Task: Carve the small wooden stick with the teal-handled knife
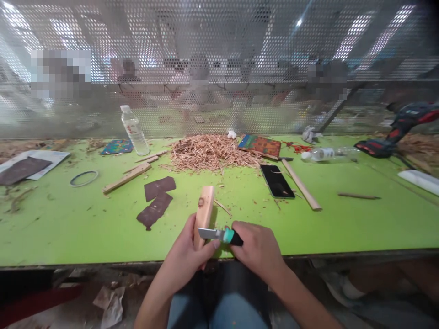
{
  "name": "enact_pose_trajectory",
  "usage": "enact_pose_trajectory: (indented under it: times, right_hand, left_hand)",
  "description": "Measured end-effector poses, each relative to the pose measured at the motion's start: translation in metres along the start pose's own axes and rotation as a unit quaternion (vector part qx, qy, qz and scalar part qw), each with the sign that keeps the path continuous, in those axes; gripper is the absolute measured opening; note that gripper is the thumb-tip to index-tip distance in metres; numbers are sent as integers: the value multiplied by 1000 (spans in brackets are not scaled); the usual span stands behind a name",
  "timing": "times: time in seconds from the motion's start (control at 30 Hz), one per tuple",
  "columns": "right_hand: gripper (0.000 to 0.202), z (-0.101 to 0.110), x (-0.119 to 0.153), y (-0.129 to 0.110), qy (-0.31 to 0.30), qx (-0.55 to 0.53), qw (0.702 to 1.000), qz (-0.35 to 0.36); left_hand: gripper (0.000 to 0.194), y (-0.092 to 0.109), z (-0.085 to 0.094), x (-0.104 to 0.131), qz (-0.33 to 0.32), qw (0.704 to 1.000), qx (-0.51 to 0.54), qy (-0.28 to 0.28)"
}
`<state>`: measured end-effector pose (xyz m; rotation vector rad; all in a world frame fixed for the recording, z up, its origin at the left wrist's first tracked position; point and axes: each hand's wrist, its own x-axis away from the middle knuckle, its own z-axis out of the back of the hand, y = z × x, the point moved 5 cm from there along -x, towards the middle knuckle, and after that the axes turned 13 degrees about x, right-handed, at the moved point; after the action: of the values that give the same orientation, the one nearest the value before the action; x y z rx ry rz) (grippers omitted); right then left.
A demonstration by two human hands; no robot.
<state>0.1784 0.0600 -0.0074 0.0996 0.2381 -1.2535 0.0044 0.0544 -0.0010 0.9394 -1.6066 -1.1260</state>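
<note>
My left hand (188,253) is wrapped round the lower end of a pale wooden block (206,203), which has a dark knot on its upper face. The block points away from me over the table's front edge. In my right hand (259,246) is a carving knife (228,236) with a black and teal handle. Its flat blade lies across the block, and my left thumb rests close to the handle. A thin wood sliver (222,207) lies just right of the block.
Behind the block, wood shavings (209,153) are heaped against a perforated metal screen (206,109). Brown sandpaper pieces (156,208) lie left; a phone (277,181) and wooden stick (302,185) lie right. Bottles (135,130), a tape ring (84,178) and a cordless drill (398,128) stand farther out.
</note>
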Motion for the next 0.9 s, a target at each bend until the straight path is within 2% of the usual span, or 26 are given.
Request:
enact_pose_trajectory:
  times: [0.17, 0.23, 0.33, 0.43, 0.57, 0.67, 0.77, 0.9]
  right_hand:
    - [10, 3, -4, -4, -19, 0, 1000, 16]
    - [7, 4, -5, -5, -25, 5, 1000, 8]
    - [3, 4, -6, -5, -30, 11, 999, -10]
    - [10, 4, -6, -7, -34, 20, 999, -31]
    - [7, 4, -13, -5, -33, 45, 994, -93]
    - [17, 2, -29, 10, -28, 64, 987, -147]
    - [22, -1, -50, 36, -25, 73, 979, -187]
    - [22, -2, -73, 64, -22, 64, 979, -194]
  left_hand:
    - [50, 0, -4, 1, -13, 999, -24, -32]
    - [44, 0, -5, 1, -17, 999, -42, -27]
    - [36, -1, -4, 1, -21, 998, -63, -4]
    - [34, 0, -5, 1, -36, 997, -69, 7]
    - [31, 0, -6, 0, -37, 996, -75, 8]
    - [31, 1, -4, 2, -31, 996, -85, 16]
    - [30, 2, -2, 4, -34, 995, -93, 31]
    - [31, 4, -1, 5, -41, 992, -106, 56]
